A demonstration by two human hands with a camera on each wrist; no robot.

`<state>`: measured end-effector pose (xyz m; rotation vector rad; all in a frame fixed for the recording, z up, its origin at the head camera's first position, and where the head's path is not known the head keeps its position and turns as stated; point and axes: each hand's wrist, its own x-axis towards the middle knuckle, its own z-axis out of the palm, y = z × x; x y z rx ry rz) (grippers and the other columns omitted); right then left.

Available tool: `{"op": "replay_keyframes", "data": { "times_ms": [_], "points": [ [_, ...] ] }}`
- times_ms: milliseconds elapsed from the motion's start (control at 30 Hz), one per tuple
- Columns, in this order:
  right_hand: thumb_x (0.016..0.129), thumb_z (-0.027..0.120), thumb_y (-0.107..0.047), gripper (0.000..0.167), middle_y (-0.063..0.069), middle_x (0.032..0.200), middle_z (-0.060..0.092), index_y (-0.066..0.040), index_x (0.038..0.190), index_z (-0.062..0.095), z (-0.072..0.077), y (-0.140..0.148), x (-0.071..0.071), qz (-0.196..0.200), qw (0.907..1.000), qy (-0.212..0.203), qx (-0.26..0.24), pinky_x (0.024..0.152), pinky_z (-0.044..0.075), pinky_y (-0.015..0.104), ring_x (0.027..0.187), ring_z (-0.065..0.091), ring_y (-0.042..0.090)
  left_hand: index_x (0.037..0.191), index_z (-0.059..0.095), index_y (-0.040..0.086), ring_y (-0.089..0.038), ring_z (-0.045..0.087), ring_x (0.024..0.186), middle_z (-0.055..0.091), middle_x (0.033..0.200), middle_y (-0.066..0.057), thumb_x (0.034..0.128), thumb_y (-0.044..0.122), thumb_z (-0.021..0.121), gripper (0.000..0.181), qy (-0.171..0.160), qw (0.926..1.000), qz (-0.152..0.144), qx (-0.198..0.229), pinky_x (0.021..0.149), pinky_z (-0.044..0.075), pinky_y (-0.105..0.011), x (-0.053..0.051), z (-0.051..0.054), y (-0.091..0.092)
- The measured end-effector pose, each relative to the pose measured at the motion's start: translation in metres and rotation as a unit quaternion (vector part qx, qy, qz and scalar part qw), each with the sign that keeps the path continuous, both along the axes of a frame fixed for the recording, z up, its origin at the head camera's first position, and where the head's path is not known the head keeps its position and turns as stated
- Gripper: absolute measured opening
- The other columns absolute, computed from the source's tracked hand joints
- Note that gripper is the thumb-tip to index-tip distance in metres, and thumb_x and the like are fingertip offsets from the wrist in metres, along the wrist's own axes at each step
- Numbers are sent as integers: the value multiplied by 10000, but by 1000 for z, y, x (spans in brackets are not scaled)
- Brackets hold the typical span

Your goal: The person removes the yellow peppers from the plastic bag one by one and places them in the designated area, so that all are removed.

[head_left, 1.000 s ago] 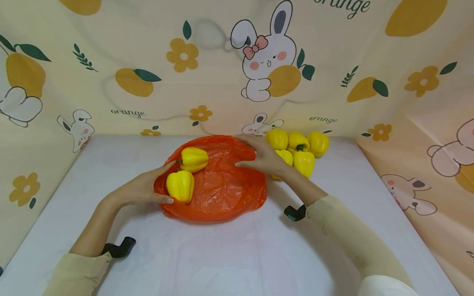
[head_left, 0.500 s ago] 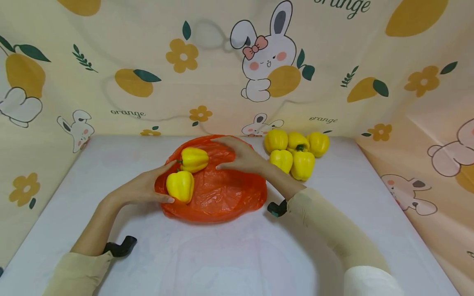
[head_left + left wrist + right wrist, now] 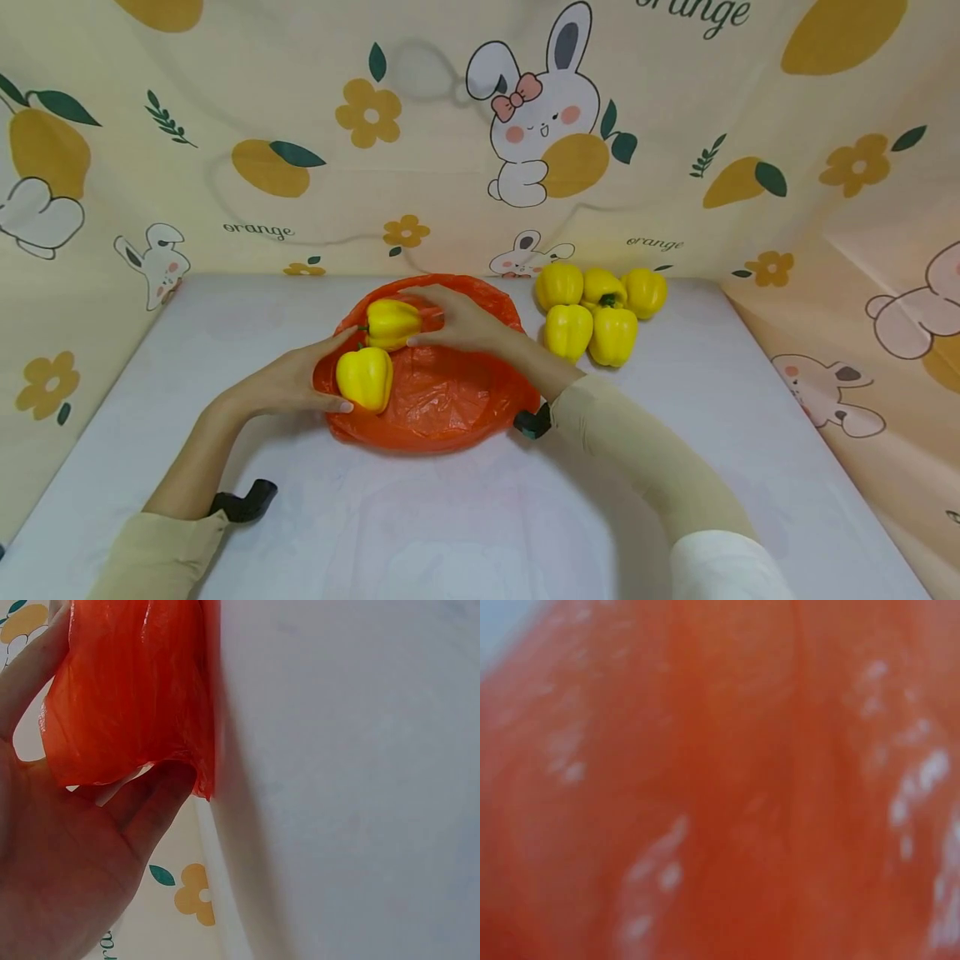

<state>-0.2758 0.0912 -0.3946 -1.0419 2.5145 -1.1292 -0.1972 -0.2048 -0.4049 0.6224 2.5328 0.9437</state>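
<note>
Two yellow bell peppers lie at the left side of an open red plastic bag: a rear pepper on its side and a front pepper. My left hand holds the bag's left side, thumb and fingers spread around it. In the left wrist view, that hand has its fingers tucked against the red plastic. Over the bag, my right hand has its thumb and fingers spread about the right end of the rear pepper. The right wrist view is filled by blurred red bag.
Several more yellow bell peppers are grouped at the back right of the white table. A patterned cloth with rabbits and fruit hangs behind and along the sides. Black wrist devices stick out from the sleeves.
My right hand has moved left, from the bag's right rim to the rear pepper. The left hand and both peppers in the bag have stayed in place.
</note>
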Motion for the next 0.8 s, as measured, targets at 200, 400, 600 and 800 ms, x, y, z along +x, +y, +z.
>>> {"op": "replay_keyframes", "data": {
  "times_ms": [200, 400, 600, 800],
  "points": [
    [852, 794, -335, 717, -88, 1481, 461, -239, 1482, 466, -2, -9, -6, 93, 9999, -75, 81, 1060, 450, 369, 1340, 432, 146, 1602, 180, 154, -416, 320, 1422, 308, 1587, -184, 756, 505, 824, 1119, -4, 10000, 8, 31, 1078, 350, -639, 0, 0, 0],
    [832, 787, -436, 731, -134, 1480, 444, -298, 1475, 467, -9, -18, -14, 48, 9991, -381, 156, 1052, 445, 333, 1320, 424, 102, 1597, 204, 151, -399, 351, 1405, 324, 1582, -171, 762, 486, 826, 1093, -15, 9999, -21, 124, 1067, 372, -630, 1, -1, 0],
    [887, 733, -428, 664, -77, 1469, 478, -257, 1475, 477, -11, -24, -18, 0, 9990, -182, 398, 1016, 456, 284, 1212, 493, 124, 1599, 194, 150, -408, 352, 1402, 323, 1581, -175, 759, 496, 824, 1105, -43, 9999, 5, 95, 1060, 384, -626, 0, -1, 1],
    [852, 747, -494, 683, -96, 1455, 475, -340, 1461, 479, -15, -24, -19, -63, 9979, -432, 472, 987, 469, 296, 1183, 495, 110, 1600, 181, 140, -417, 341, 1409, 314, 1584, -183, 759, 496, 824, 1117, -72, 10000, 9, 67, 1073, 366, -627, 0, 0, 0]
  ]
}}
